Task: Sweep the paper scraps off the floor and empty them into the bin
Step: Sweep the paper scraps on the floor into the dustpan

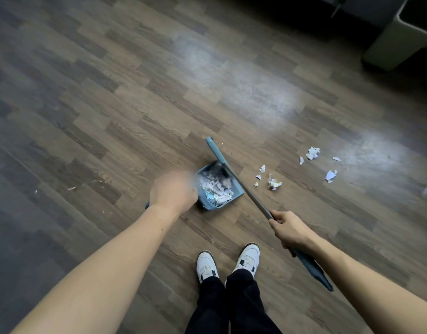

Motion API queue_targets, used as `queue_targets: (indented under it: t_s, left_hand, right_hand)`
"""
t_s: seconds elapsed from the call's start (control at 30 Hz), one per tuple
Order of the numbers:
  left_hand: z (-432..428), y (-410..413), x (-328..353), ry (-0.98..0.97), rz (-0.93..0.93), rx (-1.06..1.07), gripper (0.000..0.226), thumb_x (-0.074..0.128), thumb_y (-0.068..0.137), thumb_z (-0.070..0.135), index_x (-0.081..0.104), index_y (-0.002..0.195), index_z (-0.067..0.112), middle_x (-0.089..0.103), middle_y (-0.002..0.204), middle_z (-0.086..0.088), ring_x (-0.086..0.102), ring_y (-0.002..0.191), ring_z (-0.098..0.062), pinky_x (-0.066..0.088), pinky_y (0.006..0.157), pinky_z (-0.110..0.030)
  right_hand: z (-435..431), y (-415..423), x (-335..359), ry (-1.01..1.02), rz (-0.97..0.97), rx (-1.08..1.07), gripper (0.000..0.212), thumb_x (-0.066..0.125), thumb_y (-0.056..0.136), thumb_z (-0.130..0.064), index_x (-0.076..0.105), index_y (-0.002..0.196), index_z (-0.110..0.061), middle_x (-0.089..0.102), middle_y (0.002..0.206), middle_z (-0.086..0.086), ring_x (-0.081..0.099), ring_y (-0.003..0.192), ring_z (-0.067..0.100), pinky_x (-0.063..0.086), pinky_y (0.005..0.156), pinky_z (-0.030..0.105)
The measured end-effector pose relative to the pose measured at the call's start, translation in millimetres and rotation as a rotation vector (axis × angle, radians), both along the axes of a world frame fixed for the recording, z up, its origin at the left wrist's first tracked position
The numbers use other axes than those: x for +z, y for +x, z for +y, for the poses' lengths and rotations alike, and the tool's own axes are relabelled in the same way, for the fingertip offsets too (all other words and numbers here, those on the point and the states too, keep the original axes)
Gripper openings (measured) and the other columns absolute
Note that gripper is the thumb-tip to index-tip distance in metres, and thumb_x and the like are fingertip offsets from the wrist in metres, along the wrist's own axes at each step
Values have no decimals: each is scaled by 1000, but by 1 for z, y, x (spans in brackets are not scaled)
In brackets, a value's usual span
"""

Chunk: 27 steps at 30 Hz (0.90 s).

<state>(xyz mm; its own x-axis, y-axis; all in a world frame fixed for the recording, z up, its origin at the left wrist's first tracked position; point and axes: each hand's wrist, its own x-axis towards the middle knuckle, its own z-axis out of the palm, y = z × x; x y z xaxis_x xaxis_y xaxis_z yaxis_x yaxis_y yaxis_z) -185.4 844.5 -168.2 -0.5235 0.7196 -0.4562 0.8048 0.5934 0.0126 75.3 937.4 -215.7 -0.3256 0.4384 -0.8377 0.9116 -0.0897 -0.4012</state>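
Paper scraps (311, 153) were scattered on the wooden floor (111, 92); more were heaped in the dustpan (234, 191), gripped by the left hand (172, 191). The broom (241, 182) was clasped by the right hand's (292, 231) fingers (278, 216)

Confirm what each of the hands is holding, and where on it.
Right hand grips the broom partway along its shaft. Left hand is at the dustpan handle end, but blur and the hand itself hide the actual hold.
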Motion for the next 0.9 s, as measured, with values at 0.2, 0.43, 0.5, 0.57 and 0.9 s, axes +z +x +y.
queue_targets:
  t_s: [0.2, 0.43, 0.5, 0.57, 0.9]
  left_hand:
    - [-4, -6, 0, -3, 7, 3, 27, 50, 89, 33, 64, 106, 18, 66, 104, -12, 63, 97, -34, 48, 82, -37]
    - [-5, -3, 1, 11, -6, -2, 25, 49, 89, 33, 63, 102, 17, 67, 102, -12, 63, 96, -35, 48, 81, -37]
    - [-7, -2, 0, 12, -3, -7, 25, 49, 90, 33, 63, 103, 17, 67, 102, -11, 63, 96, -34, 48, 81, -37]
    - [-9, -1, 1, 11, -10, -11, 26, 49, 90, 33, 62, 105, 16, 66, 104, -11, 62, 97, -34, 48, 81, -36]
    - [-24, 13, 20, 15, -63, -13, 28, 50, 90, 35, 61, 109, 18, 64, 109, -12, 61, 101, -33, 47, 84, -36]
  right_hand:
    - [-2, -1, 9, 107, -7, -2, 19, 39, 99, -16, 56, 104, -9, 50, 62, 7, 50, 39, 22, 43, 33, 27]
    - [-19, -6, 0, 19, -36, -36, 20, 38, 97, -15, 56, 101, -7, 46, 61, 8, 48, 41, 24, 47, 34, 30]
    - [-27, -5, 3, -6, -21, -41, 26, 38, 97, -14, 58, 110, -6, 45, 63, 8, 46, 41, 23, 47, 36, 29]
    - [-32, -2, 10, 5, -12, -42, 27, 38, 98, -15, 57, 116, -9, 46, 64, 8, 46, 41, 23, 47, 38, 29]
    - [-19, 21, 39, 194, -17, -167, 21, 39, 99, -14, 57, 106, -7, 49, 59, 4, 48, 39, 19, 41, 35, 23]
